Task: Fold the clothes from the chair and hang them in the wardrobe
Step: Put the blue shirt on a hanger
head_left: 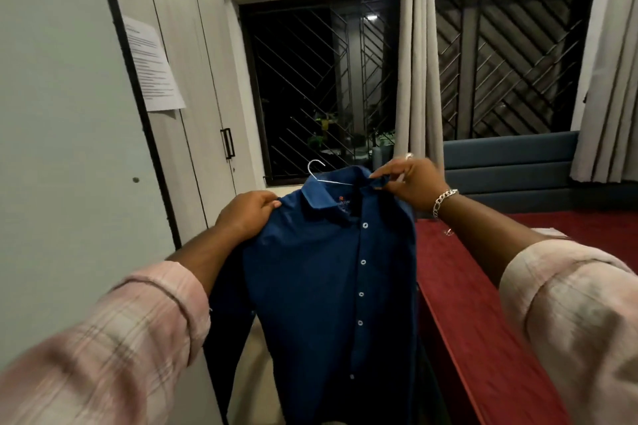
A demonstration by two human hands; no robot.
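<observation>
Bedroom, night outside. At the far left stands a pale wardrobe door (pixel 69 114) with a dark edge strip; beyond it run further wardrobe panels (pixel 193 55), one bearing a black handle (pixel 228 143). A printed sheet of paper (pixel 152 65) is fixed to the panel beside the dark strip; its text is too small to read. A window (pixel 317 86) with a diagonal metal grille fills the back wall, with potted plants dimly visible behind the bars. A grey curtain (pixel 417 55) hangs between the two window sections and a second curtain (pixel 607 79) hangs at the right edge. Below the right section is a blue padded headboard (pixel 511 162), and a bed with a red cover (pixel 483 286) runs along the right side. The blue shirt (pixel 317 286) is held up in the air between the wardrobe and the bed's left edge, buttoned, front facing the wearer of the camera, on a white wire hanger (pixel 316 171) whose hook rises above the collar. A small red mark sits inside the collar; its wording cannot be read. The left hand (pixel 245 214) grips the shirt's left shoulder, fingers curled into the cloth. The right hand (pixel 411 183) pinches the collar at its right side; a silver chain bracelet (pixel 443 200) sits on that wrist. Both forearms wear pink checked sleeves (pixel 114 331), rolled back.
</observation>
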